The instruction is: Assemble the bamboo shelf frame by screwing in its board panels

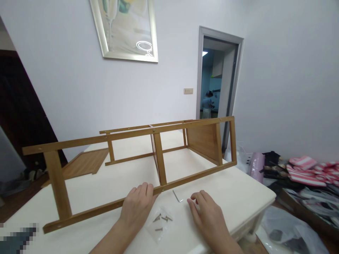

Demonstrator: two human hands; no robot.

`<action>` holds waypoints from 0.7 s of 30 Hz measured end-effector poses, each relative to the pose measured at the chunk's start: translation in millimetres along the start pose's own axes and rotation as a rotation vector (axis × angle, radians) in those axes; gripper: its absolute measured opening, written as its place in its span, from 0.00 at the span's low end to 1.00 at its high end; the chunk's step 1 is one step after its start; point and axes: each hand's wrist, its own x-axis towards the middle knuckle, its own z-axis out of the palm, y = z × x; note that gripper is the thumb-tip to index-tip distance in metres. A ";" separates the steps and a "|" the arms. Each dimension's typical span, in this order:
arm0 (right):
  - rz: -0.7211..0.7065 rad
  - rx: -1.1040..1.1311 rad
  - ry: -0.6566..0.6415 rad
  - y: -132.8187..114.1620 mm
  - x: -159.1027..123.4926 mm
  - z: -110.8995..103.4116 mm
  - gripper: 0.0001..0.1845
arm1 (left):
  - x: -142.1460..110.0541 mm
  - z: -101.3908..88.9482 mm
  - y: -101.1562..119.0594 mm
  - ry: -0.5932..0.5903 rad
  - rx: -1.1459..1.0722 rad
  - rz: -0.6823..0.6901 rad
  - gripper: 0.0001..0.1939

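Note:
A brown wooden shelf frame [161, 158] lies on its side on the white table. My left hand [139, 201] is closed over its near lower rail, close to the middle crosspiece. My right hand [208, 213] hovers at or rests on the tabletop to the right, thumb and fingers apart and slightly curled, with nothing seen in it. Just left of those fingers lies an L-shaped hex key [178, 197]. Between my hands is a clear plastic bag [159, 225] with several screws [166, 218] on or in it; I cannot tell which.
A slatted wooden panel [88, 163] lies at the table's [249, 185] left side. On the floor at right are striped cloth [304, 173], a pink roll [256, 167] and plastic bags [291, 229]. A person [208, 106] stands beyond the doorway. A framed picture [129, 58] hangs on the wall.

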 end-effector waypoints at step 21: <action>-0.040 0.210 -0.282 -6.4 3.1 19.8 0.10 | -14.1 23.9 19.0 -0.252 -0.085 0.032 0.11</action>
